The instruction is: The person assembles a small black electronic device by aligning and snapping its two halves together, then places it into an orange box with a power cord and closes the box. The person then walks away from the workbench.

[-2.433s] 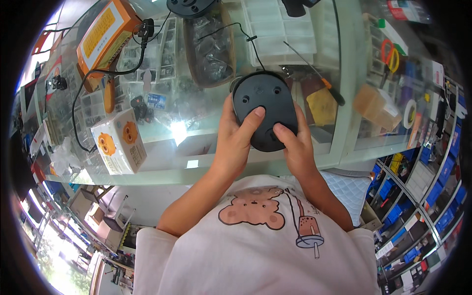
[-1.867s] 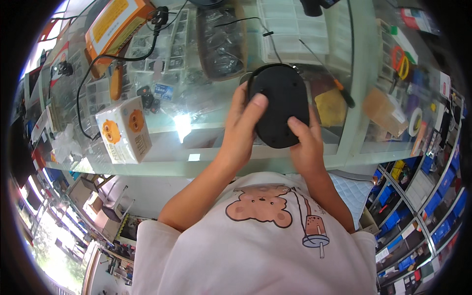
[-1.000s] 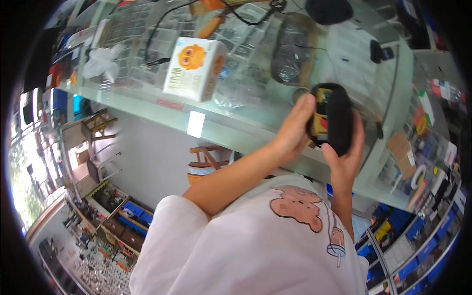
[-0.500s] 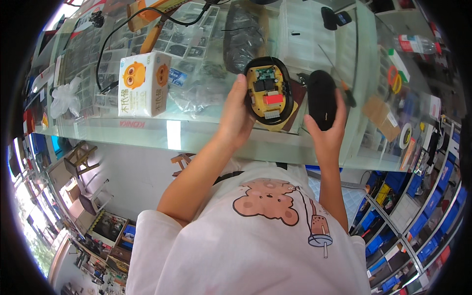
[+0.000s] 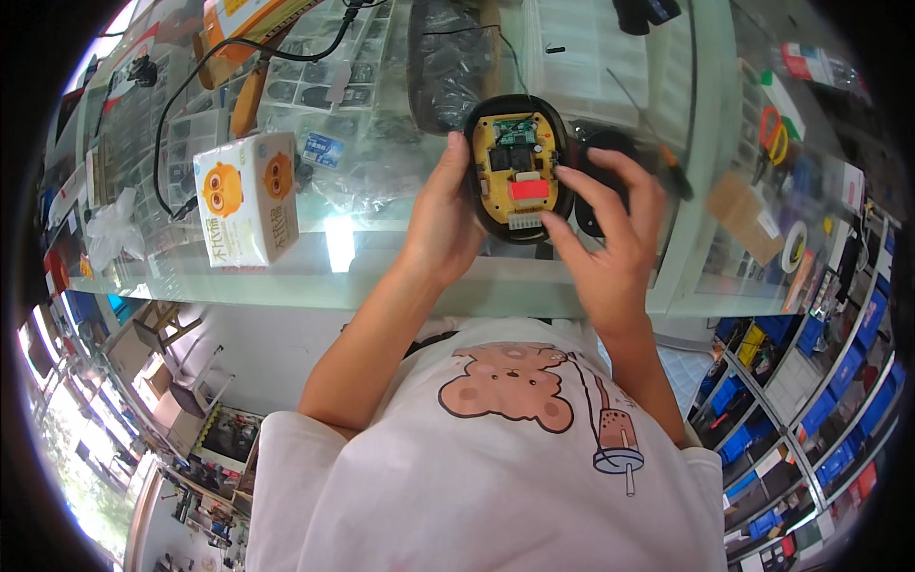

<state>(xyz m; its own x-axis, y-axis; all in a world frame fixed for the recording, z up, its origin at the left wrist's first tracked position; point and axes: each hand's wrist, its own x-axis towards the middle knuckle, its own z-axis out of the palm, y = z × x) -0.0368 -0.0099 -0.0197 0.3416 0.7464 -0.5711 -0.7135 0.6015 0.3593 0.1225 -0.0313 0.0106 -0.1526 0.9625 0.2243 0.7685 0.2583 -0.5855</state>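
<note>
An oval black plastic housing (image 5: 472, 195) with a yellow circuit board (image 5: 496, 202) inside is held up over the glass table. The board carries a small green board, black blocks, a red block and a white connector. My left hand (image 5: 440, 221) grips the housing by its left side, thumb along the rim. With fingers apart, my right hand (image 5: 613, 234) has its thumb and a fingertip at the board's right edge; whether they touch it I cannot tell. Behind those fingers lies a black oval cover (image 5: 610, 143) on the table, partly hidden.
A white tissue pack (image 5: 246, 205) stands left on the glass counter (image 5: 381, 286). A bag of dark parts (image 5: 448, 76) and a clear compartment box (image 5: 586, 81) lie beyond the housing. Right of them are a screwdriver (image 5: 677, 176), orange-handled scissors (image 5: 770, 133) and a cardboard piece (image 5: 745, 214).
My right hand has let go of the black cover, now on the table, and moved left to the board's edge. My left hand still holds the housing, and the whole view has shifted slightly.
</note>
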